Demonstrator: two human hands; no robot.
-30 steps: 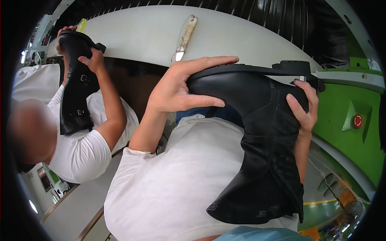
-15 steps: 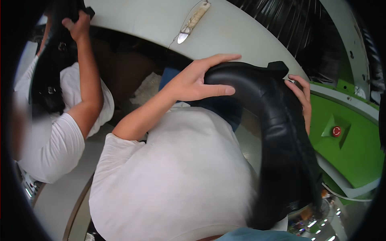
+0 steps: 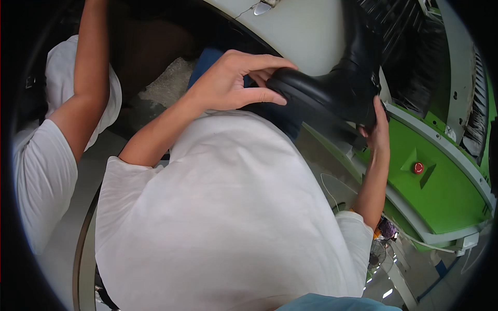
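Observation:
A black leather boot (image 3: 328, 94) with a strap and buckle at the ankle is held in front of me. Its toe points left, its sole faces down toward me, and its shaft rises away over the pale table. My left hand (image 3: 224, 79) is closed at the toe, with the thumb along the sole side and the fingers partly hidden behind the tip. At the heel, my right hand (image 3: 379, 128) grips from the right; some of its fingers are hidden behind the boot.
The pale table (image 3: 306, 39) curves across the top, with part of a small blade (image 3: 263, 7) on it. A green machine panel (image 3: 441, 192) with a red button (image 3: 418, 167) stands right. A co-worker's arm (image 3: 93, 78) is at left. A fan (image 3: 377, 253) shows lower right.
The boot has been turned over: its shaft, which hung down toward me, now points away over the table. My right hand has shifted down to the heel, while my left stays by the toe.

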